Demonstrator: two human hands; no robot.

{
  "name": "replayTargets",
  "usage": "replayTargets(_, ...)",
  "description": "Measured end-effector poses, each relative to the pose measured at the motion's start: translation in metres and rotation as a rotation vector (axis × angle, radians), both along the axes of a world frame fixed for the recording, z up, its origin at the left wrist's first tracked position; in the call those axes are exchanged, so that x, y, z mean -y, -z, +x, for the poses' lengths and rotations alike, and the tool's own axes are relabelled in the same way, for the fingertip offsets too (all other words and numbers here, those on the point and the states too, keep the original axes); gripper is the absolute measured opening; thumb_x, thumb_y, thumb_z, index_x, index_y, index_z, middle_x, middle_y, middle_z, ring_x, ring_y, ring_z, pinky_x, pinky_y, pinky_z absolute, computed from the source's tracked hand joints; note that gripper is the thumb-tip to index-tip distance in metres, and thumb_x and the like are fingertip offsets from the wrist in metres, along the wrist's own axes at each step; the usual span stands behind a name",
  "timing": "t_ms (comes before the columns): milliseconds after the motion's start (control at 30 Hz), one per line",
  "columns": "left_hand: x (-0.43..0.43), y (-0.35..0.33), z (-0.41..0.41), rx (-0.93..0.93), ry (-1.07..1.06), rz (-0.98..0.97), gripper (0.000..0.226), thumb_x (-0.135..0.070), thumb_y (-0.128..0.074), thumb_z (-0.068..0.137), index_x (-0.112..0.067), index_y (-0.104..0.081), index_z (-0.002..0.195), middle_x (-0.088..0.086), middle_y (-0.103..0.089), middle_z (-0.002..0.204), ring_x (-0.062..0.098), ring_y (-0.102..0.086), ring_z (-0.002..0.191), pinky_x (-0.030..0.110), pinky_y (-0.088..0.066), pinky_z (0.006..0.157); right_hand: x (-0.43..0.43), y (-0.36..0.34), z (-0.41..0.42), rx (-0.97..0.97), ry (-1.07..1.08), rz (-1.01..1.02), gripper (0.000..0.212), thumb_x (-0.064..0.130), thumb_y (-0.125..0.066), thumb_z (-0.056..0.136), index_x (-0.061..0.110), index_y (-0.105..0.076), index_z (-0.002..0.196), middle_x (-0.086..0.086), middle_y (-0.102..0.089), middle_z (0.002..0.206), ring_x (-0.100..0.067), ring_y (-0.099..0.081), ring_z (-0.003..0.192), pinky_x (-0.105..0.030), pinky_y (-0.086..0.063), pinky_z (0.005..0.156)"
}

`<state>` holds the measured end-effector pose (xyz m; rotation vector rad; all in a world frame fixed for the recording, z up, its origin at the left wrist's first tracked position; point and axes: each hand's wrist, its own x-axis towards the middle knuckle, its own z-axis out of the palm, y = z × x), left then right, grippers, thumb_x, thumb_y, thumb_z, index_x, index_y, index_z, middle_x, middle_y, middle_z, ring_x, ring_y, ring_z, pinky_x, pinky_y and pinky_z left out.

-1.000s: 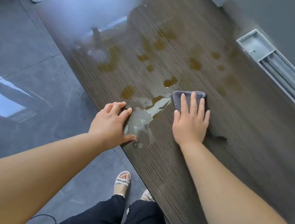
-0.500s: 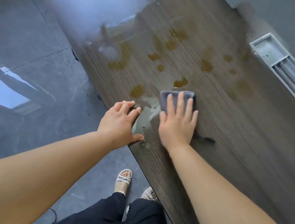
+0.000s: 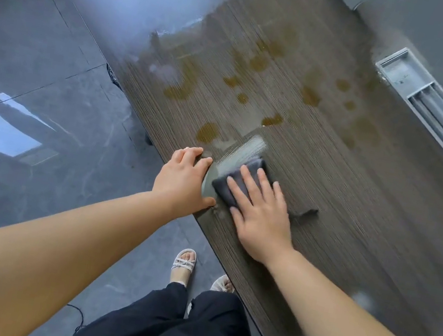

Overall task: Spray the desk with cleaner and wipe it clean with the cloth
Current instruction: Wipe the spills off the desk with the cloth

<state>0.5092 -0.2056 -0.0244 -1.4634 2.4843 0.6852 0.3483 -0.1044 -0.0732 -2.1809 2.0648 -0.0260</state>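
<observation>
right hand (image 3: 261,219) flat, pressing folded grey cloth (image 3: 224,187) | left hand (image 3: 179,181) — grip loose (empty) — on wood-grain desk (image 3: 353,220)

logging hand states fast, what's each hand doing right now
Left hand: open, resting on the desk edge, holding nothing.
Right hand: open, flat fingers pressing the cloth onto the desk.

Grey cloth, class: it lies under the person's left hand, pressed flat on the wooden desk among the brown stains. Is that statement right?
Not quite. The head view shows the grey cloth under the right hand, not the left, pressed flat on the wooden desk among the brown stains. The left hand rests at the desk's edge.
</observation>
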Motion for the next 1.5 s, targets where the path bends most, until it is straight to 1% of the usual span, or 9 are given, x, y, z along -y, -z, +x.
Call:
replayTargets(67, 0.001, -0.001, -0.001, -0.015, -0.014, 0.018, 0.081, -0.052, -0.064, 0.079, -0.020, -0.028, 0.145, 0.002, -0.018, 0.150, 0.025, -0.012, 0.139, 0.035, -0.024, 0.111, 0.010, -0.002, -0.033, -0.008, -0.068, 0.023, 0.055, 0.040, -0.036, 0.090, 0.027, -0.037, 0.143, -0.004, -0.034, 0.152, -0.032, -0.033, 0.137, -0.054, -0.029, 0.107)
replayTargets(267, 0.001, 0.001, 0.001, -0.073, -0.072, 0.028, 0.071, -0.045, -0.061, 0.084, -0.020, -0.032, 0.143, 0.003, -0.022, 0.147, 0.025, -0.014, 0.137, 0.035, -0.025, 0.110, 0.068, -0.009, -0.061, -0.010, 0.597, 0.082, 0.056, 0.040, -0.027, 0.100, 0.027, -0.012, 0.152, -0.001, 0.000, 0.161, -0.028, -0.002, 0.146, -0.050, -0.006, 0.117)
replayTargets(500, 0.013, 0.004, 0.023, -0.074, -0.118, -0.056, 0.069, -0.046, -0.062, 0.083, -0.021, -0.035, 0.142, 0.003, -0.028, 0.144, 0.025, -0.015, 0.136, 0.034, -0.023, 0.112, 0.018, -0.004, -0.034, -0.010, -0.026, 0.060, 0.055, 0.042, -0.032, 0.093, 0.024, -0.036, 0.145, -0.005, -0.030, 0.154, -0.033, -0.028, 0.140, -0.055, -0.028, 0.110)
replayTargets(700, 0.021, 0.006, 0.030, -0.022, -0.094, -0.041, 0.076, -0.053, -0.062, 0.081, -0.024, -0.031, 0.145, 0.000, -0.027, 0.147, 0.024, -0.017, 0.136, 0.034, -0.026, 0.111, 0.106, -0.010, -0.040, -0.045, 0.521, 0.111, 0.056, 0.043, -0.021, 0.101, 0.030, -0.002, 0.152, -0.001, 0.007, 0.160, -0.028, 0.004, 0.146, -0.049, -0.003, 0.118)
replayTargets(800, 0.020, 0.007, 0.033, -0.020, -0.092, -0.046, 0.077, -0.055, -0.060, 0.081, -0.026, -0.030, 0.145, -0.001, -0.026, 0.148, 0.024, -0.019, 0.135, 0.032, -0.024, 0.111, 0.092, -0.009, -0.003, -0.051, 0.334, 0.106, 0.057, 0.044, -0.022, 0.101, 0.027, -0.004, 0.152, -0.006, 0.005, 0.160, -0.032, 0.001, 0.146, -0.051, -0.005, 0.116)
replayTargets(933, 0.022, 0.009, 0.036, -0.005, -0.056, -0.062, 0.078, -0.057, -0.058, 0.081, -0.027, -0.028, 0.146, -0.001, -0.025, 0.149, 0.024, -0.019, 0.134, 0.031, -0.022, 0.111, 0.068, -0.009, -0.023, -0.011, -0.157, 0.044, 0.055, 0.043, -0.030, 0.093, 0.024, -0.039, 0.144, -0.007, -0.032, 0.153, -0.034, -0.032, 0.138, -0.053, -0.027, 0.109)
replayTargets(1167, 0.024, 0.012, 0.037, -0.027, -0.076, -0.072, 0.083, -0.060, -0.060, 0.078, -0.024, -0.029, 0.145, -0.004, -0.028, 0.147, 0.022, -0.023, 0.133, 0.030, -0.024, 0.111, 0.129, -0.011, -0.017, -0.021, 0.470, 0.119, 0.056, 0.042, -0.023, 0.101, 0.029, -0.004, 0.152, -0.002, 0.007, 0.160, -0.028, 0.005, 0.146, -0.049, -0.001, 0.117)
replayTargets(1367, 0.029, 0.012, 0.044, -0.101, -0.068, -0.057, 0.070, -0.049, -0.061, 0.083, -0.019, -0.035, 0.142, -0.005, -0.034, 0.146, 0.019, -0.030, 0.131, 0.026, -0.024, 0.110, 0.060, -0.008, 0.002, -0.003, -0.139, 0.065, 0.054, 0.042, -0.031, 0.094, 0.026, -0.034, 0.146, -0.005, -0.029, 0.154, -0.032, -0.027, 0.141, -0.053, -0.025, 0.111)
replayTargets(1500, 0.039, 0.009, 0.051, -0.220, -0.152, -0.042, 0.041, -0.026, -0.052, 0.093, -0.017, -0.048, 0.133, -0.002, -0.045, 0.136, 0.019, -0.042, 0.122, 0.026, -0.033, 0.101, 0.111, -0.010, 0.004, -0.045, 0.054, 0.108, 0.054, 0.043, -0.024, 0.100, 0.029, -0.013, 0.151, -0.002, -0.003, 0.160, -0.029, -0.004, 0.146, -0.051, -0.011, 0.116)
